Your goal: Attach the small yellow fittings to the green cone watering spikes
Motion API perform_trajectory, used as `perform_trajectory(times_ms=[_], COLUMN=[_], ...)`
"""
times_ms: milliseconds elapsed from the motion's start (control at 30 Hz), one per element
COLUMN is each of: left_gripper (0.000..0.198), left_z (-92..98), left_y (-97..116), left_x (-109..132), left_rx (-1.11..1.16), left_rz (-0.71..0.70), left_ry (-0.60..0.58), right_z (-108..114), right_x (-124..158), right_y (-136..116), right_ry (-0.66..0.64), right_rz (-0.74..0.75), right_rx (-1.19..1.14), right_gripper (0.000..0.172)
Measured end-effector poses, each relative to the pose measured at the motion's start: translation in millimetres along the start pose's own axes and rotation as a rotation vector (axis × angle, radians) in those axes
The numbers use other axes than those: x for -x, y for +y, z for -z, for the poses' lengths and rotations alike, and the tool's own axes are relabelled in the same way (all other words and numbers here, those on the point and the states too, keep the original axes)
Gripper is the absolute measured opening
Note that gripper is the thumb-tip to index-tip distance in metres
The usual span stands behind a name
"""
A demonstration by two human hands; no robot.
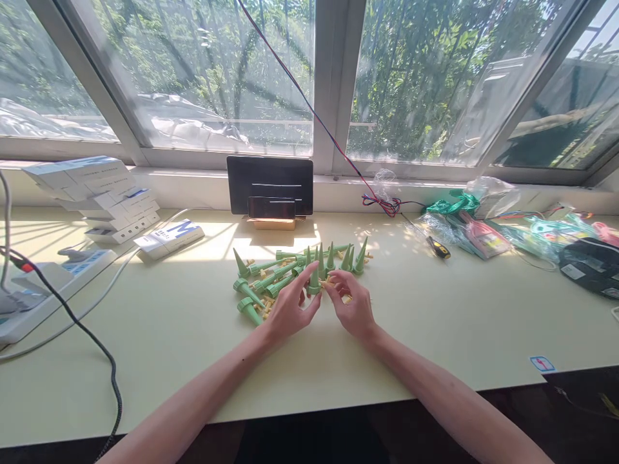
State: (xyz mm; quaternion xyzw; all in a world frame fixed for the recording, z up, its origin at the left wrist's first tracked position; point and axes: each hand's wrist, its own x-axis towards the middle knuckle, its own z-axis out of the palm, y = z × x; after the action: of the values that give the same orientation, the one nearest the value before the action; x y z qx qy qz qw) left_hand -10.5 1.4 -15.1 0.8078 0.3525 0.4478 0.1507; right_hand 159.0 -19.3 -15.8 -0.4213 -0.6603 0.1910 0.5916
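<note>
Several green cone-shaped spikes (271,274) lie and stand in a heap at the middle of the pale table (425,316), with small yellowish pieces (267,307) scattered among them. My left hand (289,308) has its fingers closed round one upright green spike (314,280) at the near side of the heap. My right hand (352,303) is right beside it, fingertips pinched on a small yellowish piece (329,281) that touches the same spike.
A dark tablet (269,183) on a stand with a phone (271,207) leans at the back. White boxes (104,193), a power strip (53,277) and cables lie left. A screwdriver (436,246), plastic bags (488,222) and a dark pouch (590,264) lie right.
</note>
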Motion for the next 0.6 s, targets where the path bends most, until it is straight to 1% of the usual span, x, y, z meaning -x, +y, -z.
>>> perform_trajectory(times_ms=[100,233,467,600], left_gripper=[0.068,0.072,0.069,0.069], left_z=[0.5,0.7,-0.2,-0.9], left_y=[0.4,1.2,-1.2,-1.6], left_x=[-0.8,-1.2,1.8,2.6], left_rx=[0.008,-0.01,-0.079,-0.085], left_rz=[0.004,-0.014,-0.025,-0.043], left_ry=[-0.007,0.011,0.036,0.045], right_z=[-0.2,-0.2,0.7,1.2], right_x=[-0.3,-0.1,-0.2,-0.4], right_y=[0.5,1.5,3.4,2.8], right_ry=[0.003,0.019,0.017,0.017], right_rz=[-0.007,-0.003,0.056,0.048], right_rx=[-0.002,0.008,0.018,0.025], right_gripper=[0.018,0.018,0.016,0.016])
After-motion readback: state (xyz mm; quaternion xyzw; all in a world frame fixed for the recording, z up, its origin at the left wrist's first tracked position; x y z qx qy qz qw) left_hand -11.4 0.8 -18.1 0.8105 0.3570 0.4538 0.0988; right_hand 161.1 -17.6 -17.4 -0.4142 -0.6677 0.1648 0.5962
